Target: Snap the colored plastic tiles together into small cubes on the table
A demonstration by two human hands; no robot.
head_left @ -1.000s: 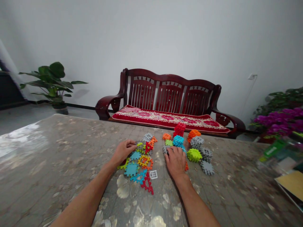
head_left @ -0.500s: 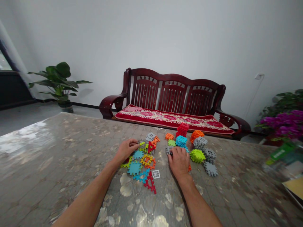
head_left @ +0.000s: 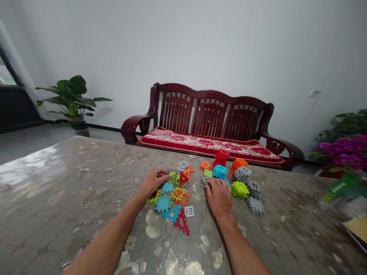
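Observation:
My left hand (head_left: 153,180) rests at the left edge of a scatter of flat toothed plastic tiles (head_left: 172,193), its fingers curled and pinching something small I cannot make out. My right hand (head_left: 219,195) lies palm down, fingers bent onto a grey tile (head_left: 204,181) beside the built-up pieces. Those are a blue cube (head_left: 219,171), a red block (head_left: 221,157), an orange ball (head_left: 238,163), a green ball (head_left: 239,189) and several grey ones (head_left: 252,196).
The pieces lie on a glossy patterned table (head_left: 86,183). A red triangle tile (head_left: 182,222) and a small white grid piece (head_left: 189,211) lie nearest me. Papers and a green item (head_left: 341,187) sit at the right edge. Behind stands a dark wooden bench (head_left: 212,122).
The view has shifted slightly left and settled. Both hands stay almost where they were on the pieces.

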